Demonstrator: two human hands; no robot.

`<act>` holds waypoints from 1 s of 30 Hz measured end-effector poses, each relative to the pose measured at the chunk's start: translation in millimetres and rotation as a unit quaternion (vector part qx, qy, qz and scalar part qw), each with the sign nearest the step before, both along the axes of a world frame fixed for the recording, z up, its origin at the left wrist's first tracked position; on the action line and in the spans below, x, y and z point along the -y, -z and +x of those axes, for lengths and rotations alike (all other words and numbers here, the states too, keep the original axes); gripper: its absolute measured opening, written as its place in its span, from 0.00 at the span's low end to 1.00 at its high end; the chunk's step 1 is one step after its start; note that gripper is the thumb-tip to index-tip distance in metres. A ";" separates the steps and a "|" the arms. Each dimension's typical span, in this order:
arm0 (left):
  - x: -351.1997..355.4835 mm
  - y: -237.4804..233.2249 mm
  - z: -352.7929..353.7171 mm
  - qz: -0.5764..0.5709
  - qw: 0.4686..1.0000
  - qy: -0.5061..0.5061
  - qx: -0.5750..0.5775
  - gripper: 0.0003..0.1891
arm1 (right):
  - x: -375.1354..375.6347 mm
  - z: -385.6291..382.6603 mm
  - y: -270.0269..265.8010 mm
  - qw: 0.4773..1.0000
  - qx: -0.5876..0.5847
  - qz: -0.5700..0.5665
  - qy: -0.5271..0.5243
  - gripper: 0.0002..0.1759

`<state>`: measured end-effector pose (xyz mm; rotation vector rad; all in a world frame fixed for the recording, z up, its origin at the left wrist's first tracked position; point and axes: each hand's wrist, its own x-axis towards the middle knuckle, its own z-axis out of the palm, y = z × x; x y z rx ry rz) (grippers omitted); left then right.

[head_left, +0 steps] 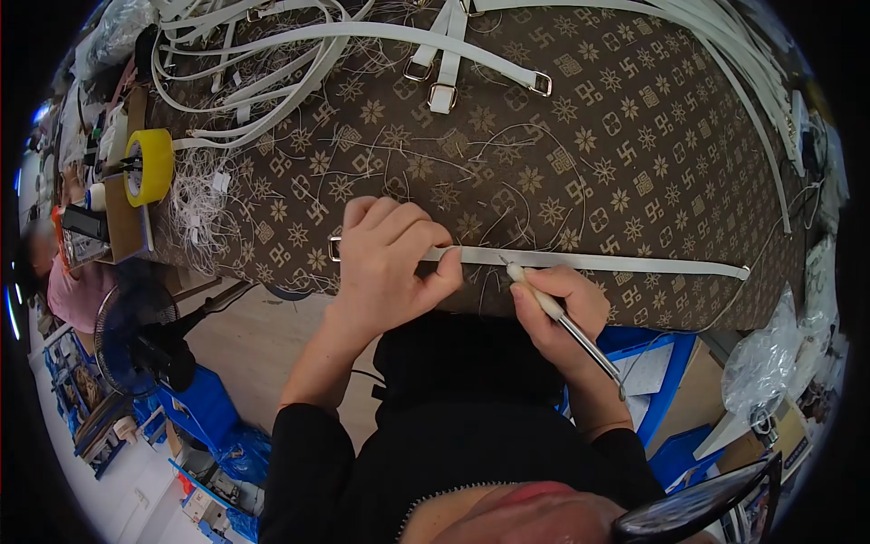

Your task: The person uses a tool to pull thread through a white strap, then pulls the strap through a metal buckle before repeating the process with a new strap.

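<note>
A white belt [634,265] lies across the front of the patterned brown cloth [652,208], its buckle [335,249] at the left end. My left hand [388,263] is closed on the belt near the buckle, thumb and fingertips pinching it. In my right hand [562,313] is a pen-like tool [575,334] with a white grip and a metal shaft, its thin tip at the belt's lower edge. Loose threads [507,213] lie around the belt.
More white belts [272,91] are heaped at the upper left, and others [743,82] hang along the right. Yellow tape [149,168] stands beside a thread pile [204,204]. A fan [136,340] is at the lower left. A person in pink [72,295] is at the far left.
</note>
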<state>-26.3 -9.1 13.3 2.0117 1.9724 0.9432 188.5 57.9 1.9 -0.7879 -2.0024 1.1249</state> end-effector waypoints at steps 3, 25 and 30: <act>-1.5 -4.6 6.0 -0.019 1.000 -0.014 0.004 0.12 | -0.1 -0.6 -1.0 1.000 0.003 -0.007 -0.001 0.12; -11.4 12.8 26.1 0.021 0.999 0.031 0.021 0.13 | -0.6 -3.9 0.6 1.000 0.017 0.012 -0.005 0.14; -11.7 12.3 25.5 0.026 0.999 0.041 0.011 0.13 | -1.1 -4.7 0.7 1.000 0.014 0.021 -0.009 0.14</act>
